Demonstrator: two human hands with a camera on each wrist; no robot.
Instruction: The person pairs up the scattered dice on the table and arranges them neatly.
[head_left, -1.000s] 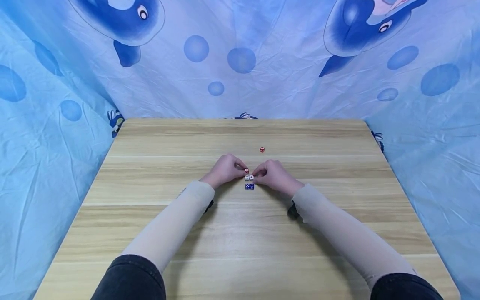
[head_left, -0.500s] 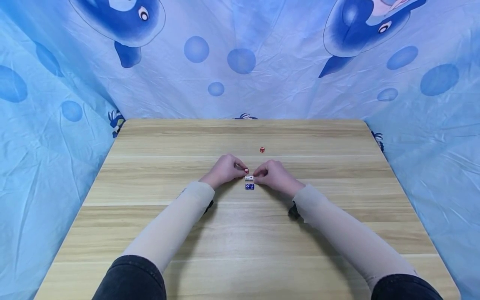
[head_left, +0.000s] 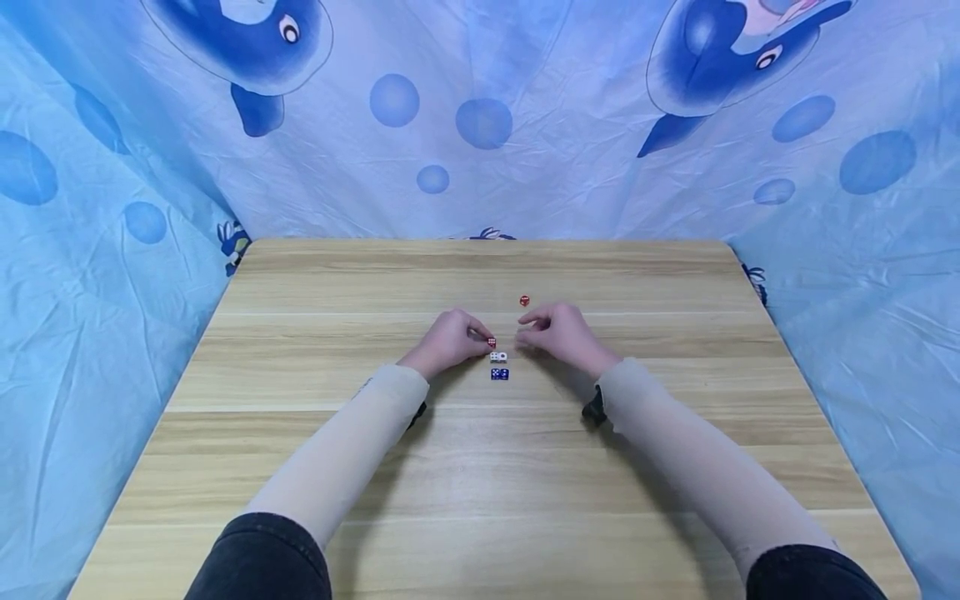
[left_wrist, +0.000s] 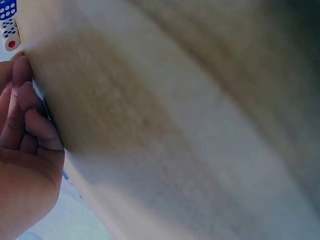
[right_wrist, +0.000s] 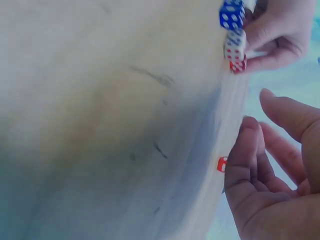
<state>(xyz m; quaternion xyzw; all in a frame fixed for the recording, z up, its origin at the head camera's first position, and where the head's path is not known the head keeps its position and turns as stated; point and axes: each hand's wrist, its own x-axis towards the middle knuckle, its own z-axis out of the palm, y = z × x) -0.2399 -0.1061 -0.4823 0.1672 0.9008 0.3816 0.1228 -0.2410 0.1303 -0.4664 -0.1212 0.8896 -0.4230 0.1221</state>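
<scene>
My left hand (head_left: 450,340) pinches a red die (head_left: 492,342) between thumb and finger, just behind two white dice (head_left: 498,357) standing side by side. In front of the white pair sit two blue dice (head_left: 499,374), also side by side. Nothing is held in my right hand (head_left: 558,335), its thumb and fingers spread apart to the right of the white dice. A second red die (head_left: 524,301) lies farther back, just beyond the right fingertips. In the right wrist view that red die (right_wrist: 222,164) is partly hidden by the fingers.
All the dice are on a wood-grain table (head_left: 480,467). A blue curtain (head_left: 480,192) printed with dolphins and bubbles hangs behind it and along both sides.
My right hand has left the white dice and moved right and back toward the far red die, its fingers parting. The left hand stays at its red die.
</scene>
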